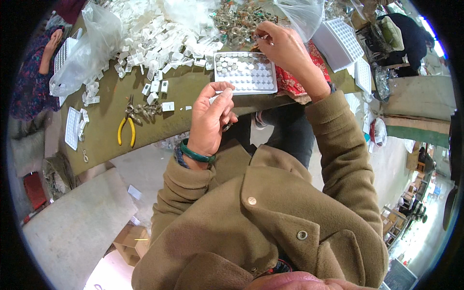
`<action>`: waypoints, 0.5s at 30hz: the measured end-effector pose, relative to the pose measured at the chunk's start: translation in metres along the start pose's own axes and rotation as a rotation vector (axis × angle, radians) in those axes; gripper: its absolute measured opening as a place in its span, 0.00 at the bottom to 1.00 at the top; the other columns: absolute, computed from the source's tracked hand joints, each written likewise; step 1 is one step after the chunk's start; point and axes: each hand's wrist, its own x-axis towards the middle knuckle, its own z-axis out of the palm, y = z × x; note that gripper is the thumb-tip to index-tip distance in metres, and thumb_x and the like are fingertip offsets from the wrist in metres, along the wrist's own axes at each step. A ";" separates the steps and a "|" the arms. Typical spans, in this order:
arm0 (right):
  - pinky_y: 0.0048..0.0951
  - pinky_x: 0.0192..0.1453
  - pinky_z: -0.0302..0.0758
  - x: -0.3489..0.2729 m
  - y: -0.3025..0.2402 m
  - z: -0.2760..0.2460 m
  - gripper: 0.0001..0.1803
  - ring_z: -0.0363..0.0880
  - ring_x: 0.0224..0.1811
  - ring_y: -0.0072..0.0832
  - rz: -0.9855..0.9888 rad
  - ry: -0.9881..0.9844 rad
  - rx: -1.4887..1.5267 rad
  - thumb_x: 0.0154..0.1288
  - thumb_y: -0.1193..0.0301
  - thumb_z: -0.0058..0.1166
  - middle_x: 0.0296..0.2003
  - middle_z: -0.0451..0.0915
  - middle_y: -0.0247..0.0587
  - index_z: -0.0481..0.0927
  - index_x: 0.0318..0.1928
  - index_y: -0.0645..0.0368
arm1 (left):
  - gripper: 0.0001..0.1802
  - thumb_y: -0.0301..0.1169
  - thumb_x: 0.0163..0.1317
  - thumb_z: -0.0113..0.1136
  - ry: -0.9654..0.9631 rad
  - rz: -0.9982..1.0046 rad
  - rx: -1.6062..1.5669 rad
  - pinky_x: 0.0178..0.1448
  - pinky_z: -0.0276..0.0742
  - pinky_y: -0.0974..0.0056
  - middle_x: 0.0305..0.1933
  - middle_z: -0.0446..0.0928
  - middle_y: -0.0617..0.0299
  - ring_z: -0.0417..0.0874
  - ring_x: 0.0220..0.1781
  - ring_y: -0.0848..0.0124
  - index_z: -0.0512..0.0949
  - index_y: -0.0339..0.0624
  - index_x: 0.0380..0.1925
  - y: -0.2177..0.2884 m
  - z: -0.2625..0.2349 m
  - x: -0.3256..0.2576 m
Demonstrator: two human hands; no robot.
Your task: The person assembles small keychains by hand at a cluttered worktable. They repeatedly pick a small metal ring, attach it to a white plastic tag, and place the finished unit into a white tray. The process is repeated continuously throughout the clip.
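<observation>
My left hand (211, 113), with a dark green bangle (197, 153) at its wrist, is in front of the white tray's near left corner. Its thumb and fingers are pressed together; a small dark metal bit (227, 126) shows below them. Beyond the tray's far right corner, my right hand (285, 48) has its fingertips pinched at the edge of a heap of small metal parts (237, 21). What it pinches is too small to name. Between the hands lies the white tray (216, 86), with small round silvery discs (232, 64) in its far rows.
Small white plastic pieces (159, 36) are heaped at the far left, beside a clear plastic bag (92, 46). Yellow-handled pliers (126, 125) lie near the table's front edge. White trays (338, 43) are stacked at right, by a red patterned cloth (295, 82). Another person's hand (52, 44) is at far left.
</observation>
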 end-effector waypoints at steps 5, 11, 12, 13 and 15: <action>0.32 0.41 0.79 -0.006 -0.006 0.002 0.11 0.84 0.32 0.38 0.130 0.091 0.470 0.59 0.74 0.56 0.33 0.84 0.48 0.82 0.44 0.58 | 0.10 0.32 0.71 0.53 0.044 0.076 0.088 0.30 0.68 0.75 0.24 0.70 0.71 0.64 0.22 0.85 0.77 0.36 0.44 0.001 0.003 -0.001; 0.23 0.41 0.77 -0.002 -0.009 0.007 0.14 0.84 0.41 0.23 0.176 0.111 0.528 0.67 0.73 0.56 0.35 0.84 0.36 0.81 0.51 0.62 | 0.10 0.29 0.70 0.54 0.101 0.200 0.118 0.27 0.62 0.80 0.32 0.77 0.66 0.65 0.23 0.86 0.78 0.34 0.46 0.008 0.003 -0.001; 0.22 0.41 0.76 0.000 -0.010 0.006 0.13 0.84 0.42 0.22 0.054 0.118 0.253 0.67 0.72 0.56 0.36 0.84 0.34 0.81 0.51 0.63 | 0.10 0.29 0.70 0.54 0.093 0.195 0.116 0.27 0.62 0.80 0.32 0.77 0.66 0.66 0.23 0.86 0.78 0.34 0.46 0.008 0.003 -0.002; 0.21 0.41 0.76 0.001 -0.011 0.005 0.13 0.84 0.42 0.22 -0.049 0.118 -0.016 0.68 0.72 0.55 0.37 0.84 0.33 0.81 0.50 0.64 | 0.10 0.29 0.70 0.54 0.091 0.191 0.108 0.27 0.62 0.80 0.32 0.77 0.66 0.66 0.23 0.86 0.78 0.34 0.46 0.008 0.003 -0.002; 0.20 0.42 0.76 0.000 -0.014 0.004 0.12 0.84 0.43 0.22 0.035 0.124 0.166 0.68 0.74 0.55 0.38 0.84 0.32 0.81 0.50 0.65 | 0.10 0.29 0.70 0.55 0.088 0.175 0.105 0.27 0.62 0.80 0.32 0.77 0.66 0.66 0.23 0.86 0.78 0.35 0.46 0.008 0.003 -0.005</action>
